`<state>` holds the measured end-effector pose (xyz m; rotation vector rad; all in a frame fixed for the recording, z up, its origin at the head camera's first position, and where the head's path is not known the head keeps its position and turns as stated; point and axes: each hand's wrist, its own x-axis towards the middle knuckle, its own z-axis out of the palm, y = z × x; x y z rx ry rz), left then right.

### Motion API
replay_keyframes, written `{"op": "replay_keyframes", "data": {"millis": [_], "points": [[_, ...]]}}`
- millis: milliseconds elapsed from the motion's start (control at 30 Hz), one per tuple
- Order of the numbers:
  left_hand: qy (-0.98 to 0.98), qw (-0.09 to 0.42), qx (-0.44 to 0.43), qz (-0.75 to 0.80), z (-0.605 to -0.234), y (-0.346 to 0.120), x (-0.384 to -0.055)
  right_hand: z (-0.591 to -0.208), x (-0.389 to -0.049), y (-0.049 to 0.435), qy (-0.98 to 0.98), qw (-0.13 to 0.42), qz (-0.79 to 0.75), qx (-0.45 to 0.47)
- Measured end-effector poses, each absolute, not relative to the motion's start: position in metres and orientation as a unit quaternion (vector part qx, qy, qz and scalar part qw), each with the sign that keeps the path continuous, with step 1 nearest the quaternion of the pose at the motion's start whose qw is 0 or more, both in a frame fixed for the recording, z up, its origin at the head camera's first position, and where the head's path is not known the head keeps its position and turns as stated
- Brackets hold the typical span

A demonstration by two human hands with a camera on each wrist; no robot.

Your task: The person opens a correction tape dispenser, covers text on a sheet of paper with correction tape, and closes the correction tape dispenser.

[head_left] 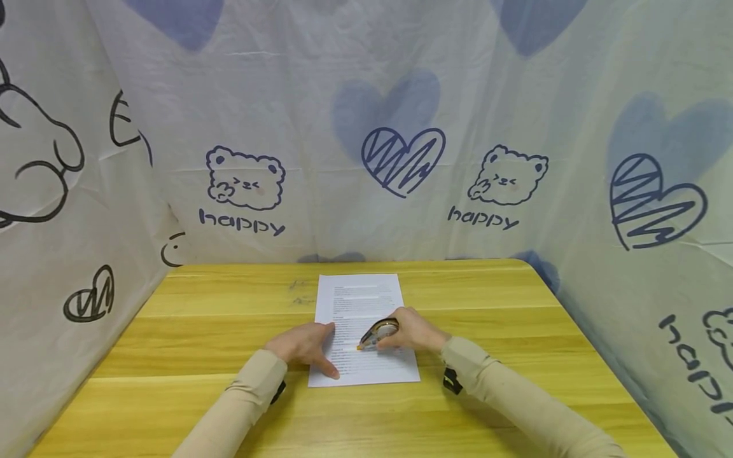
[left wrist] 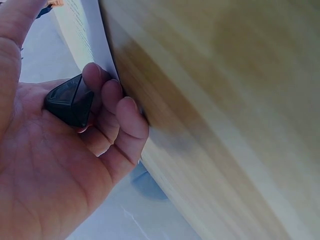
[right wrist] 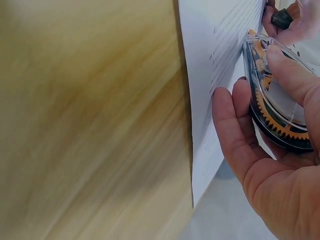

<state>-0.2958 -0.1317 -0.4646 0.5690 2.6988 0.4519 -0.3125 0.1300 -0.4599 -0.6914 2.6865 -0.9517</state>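
Observation:
A printed sheet of paper [head_left: 357,302] lies on the wooden table. My right hand [head_left: 417,329] grips a correction tape dispenser [head_left: 385,329], its orange tip down at the lower printed lines. In the right wrist view the dispenser [right wrist: 281,129] shows a clear case with orange gear wheels, the thumb on its side. My left hand [head_left: 303,343] rests at the sheet's left edge, thumb spread over the paper. Its curled fingers hold a small black cap [left wrist: 70,102] against the palm in the left wrist view; the head view hides this cap.
The yellow wooden table [head_left: 229,305] extends around the sheet on all sides. Faint dark marks [head_left: 300,292] show left of the paper's top. Behind and beside the table hang pale curtains [head_left: 321,191] with hearts and bear drawings.

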Motion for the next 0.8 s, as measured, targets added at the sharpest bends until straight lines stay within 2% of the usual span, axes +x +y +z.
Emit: {"op": "replay_keyframes", "data": {"millis": [800], "points": [[0.95, 0.173, 0.202, 0.164, -0.4645, -0.1328, -0.295, -0.4598, -0.3117, 0.137, 0.909, 0.11, -0.327, -0.235]]}}
